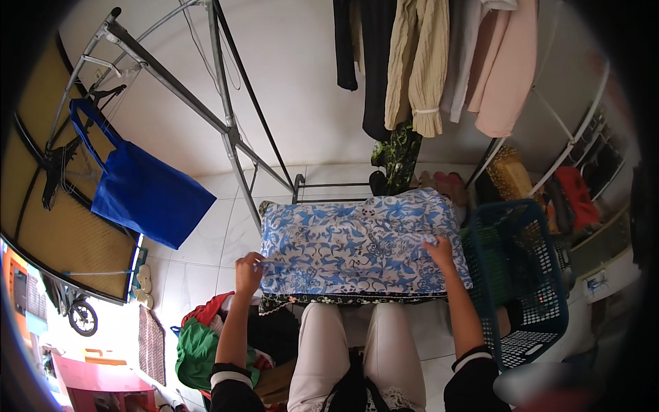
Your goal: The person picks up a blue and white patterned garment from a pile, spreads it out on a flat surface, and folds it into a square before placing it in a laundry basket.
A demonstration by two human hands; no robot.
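A white cotton cloth with a blue and black floral print (355, 232) lies spread over a low board or table before my knees. Beneath it, a black cloth with small flowers (355, 298) shows along the near edge. My left hand (248, 274) pinches the printed cloth at its left edge. Toward the right side, my right hand (441, 254) has a raised bit of the same cloth between thumb and fingers. Shallow wrinkles run across the fabric between both hands. What supports the cloths is mostly hidden.
Garments (417, 67) hang above the far side. A blue tote bag (149, 190) hangs from a metal rack (175, 85) at left. A dark green plastic basket (558, 288) stands at right. Heaped clothes (198, 350) lie beside my left leg. White floor tiles (201, 257) surround this spot.
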